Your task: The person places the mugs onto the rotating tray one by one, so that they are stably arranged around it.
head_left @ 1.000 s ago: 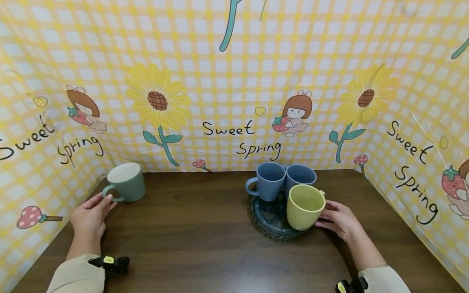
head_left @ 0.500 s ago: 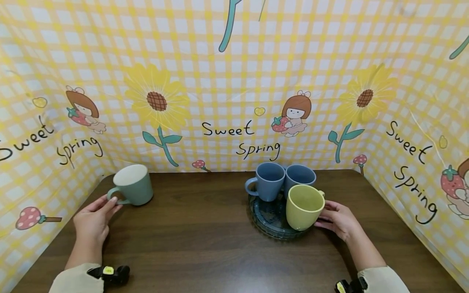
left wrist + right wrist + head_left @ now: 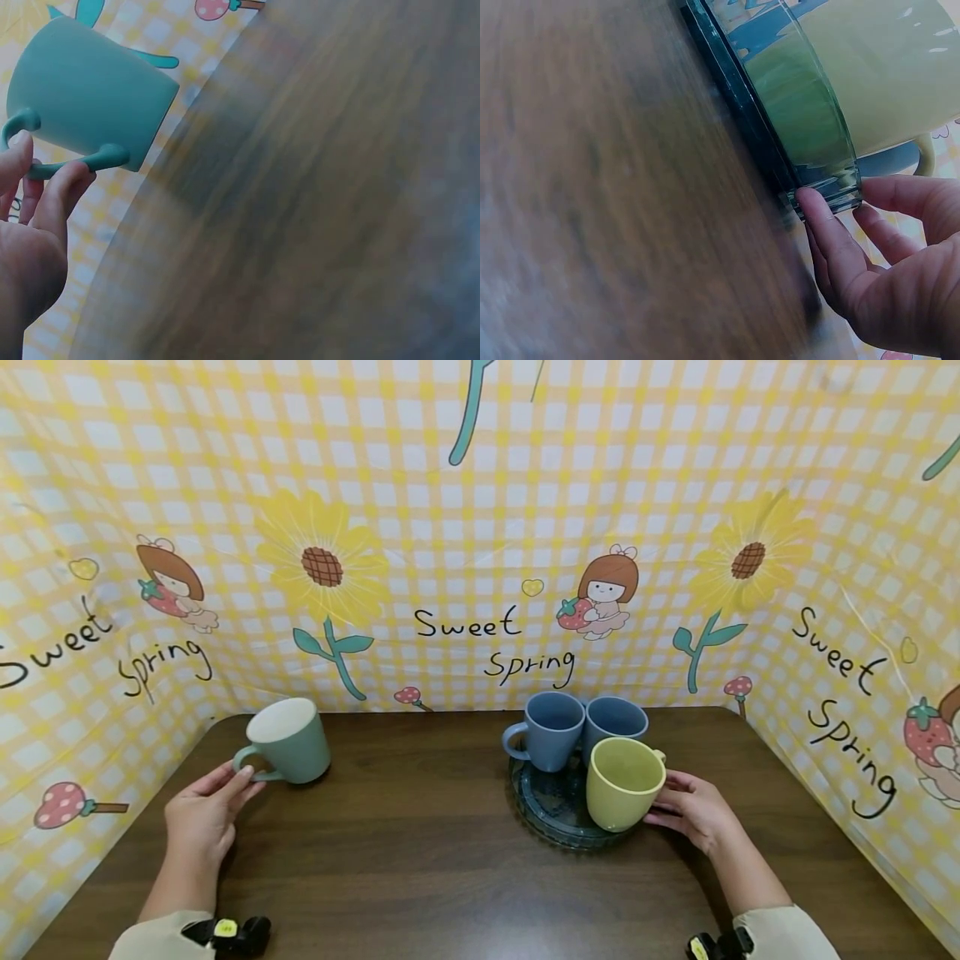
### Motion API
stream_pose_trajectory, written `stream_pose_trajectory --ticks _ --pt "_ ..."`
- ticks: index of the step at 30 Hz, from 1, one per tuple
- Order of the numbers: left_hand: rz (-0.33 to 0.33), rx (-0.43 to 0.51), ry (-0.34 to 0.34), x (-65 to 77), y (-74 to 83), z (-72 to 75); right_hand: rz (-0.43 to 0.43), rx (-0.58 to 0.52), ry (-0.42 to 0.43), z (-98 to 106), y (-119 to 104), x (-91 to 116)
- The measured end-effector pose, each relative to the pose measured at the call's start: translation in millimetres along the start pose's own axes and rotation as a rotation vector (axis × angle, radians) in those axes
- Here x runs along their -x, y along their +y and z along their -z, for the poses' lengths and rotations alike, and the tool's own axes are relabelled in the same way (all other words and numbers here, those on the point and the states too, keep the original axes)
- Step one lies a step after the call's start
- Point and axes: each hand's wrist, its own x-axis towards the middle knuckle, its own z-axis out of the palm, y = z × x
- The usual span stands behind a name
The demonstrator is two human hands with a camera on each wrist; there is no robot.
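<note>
In the head view my left hand [image 3: 201, 822] holds a green mug [image 3: 294, 743] with a white inside by its handle. That mug is tilted and raised off the table, as the left wrist view shows its handle [image 3: 105, 156] pinched between thumb and fingers. At the right, my right hand [image 3: 693, 810] grips the edge of a round dark glass tray [image 3: 551, 818], thumb and fingertips on its rim [image 3: 832, 196]. On the tray a yellow mug [image 3: 622, 785] stands in front, close to my right fingers. Behind it are two blue mugs [image 3: 553, 731], one partly hidden.
The brown wooden table [image 3: 420, 827] reaches back to a yellow checked cloth [image 3: 442, 543] that hangs behind and along both sides. The cloth has printed flowers, figures and lettering. Bare tabletop lies between the green mug and the tray.
My left hand has carried the green mug to the right and slightly toward me. The right hand, the tray and the mugs on it have stayed in place.
</note>
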Motion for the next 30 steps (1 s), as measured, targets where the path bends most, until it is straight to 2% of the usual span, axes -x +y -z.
stream_pose_trajectory --ticks 30 --pt "-0.059 0.012 -0.053 18.0 -11.4 -13.8 0.012 -0.005 -0.005 -2 -1 4"
